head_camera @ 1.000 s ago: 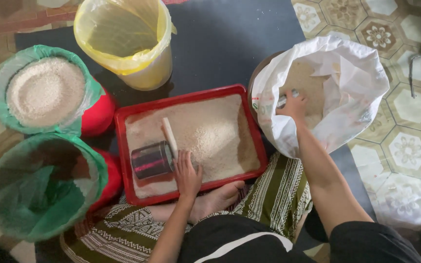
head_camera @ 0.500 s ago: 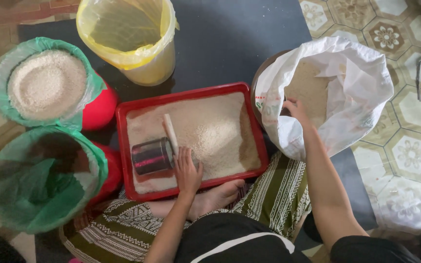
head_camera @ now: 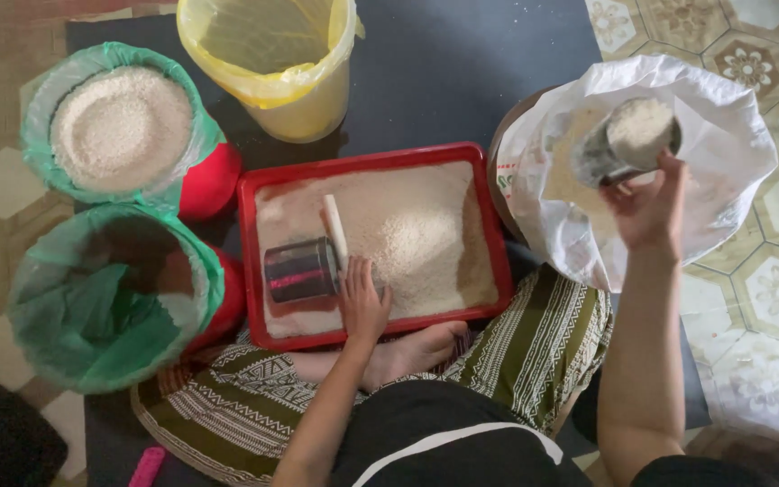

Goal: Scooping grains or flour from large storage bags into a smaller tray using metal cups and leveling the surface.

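My right hand holds a metal can heaped with rice, lifted above the open white sack of rice at the right. My left hand rests on the rice inside the red tray, fingers spread, beside a second metal can lying on its side and a short white stick. The tray holds a layer of white rice with a mound near its middle.
A red bucket lined with green plastic is full of rice at the upper left. A second green-lined bucket below it looks nearly empty. A yellow-lined bucket stands behind the tray. My crossed legs lie under the tray's near edge.
My right hand has come up out of the sack with the can full of rice. My left hand has stayed on the tray.
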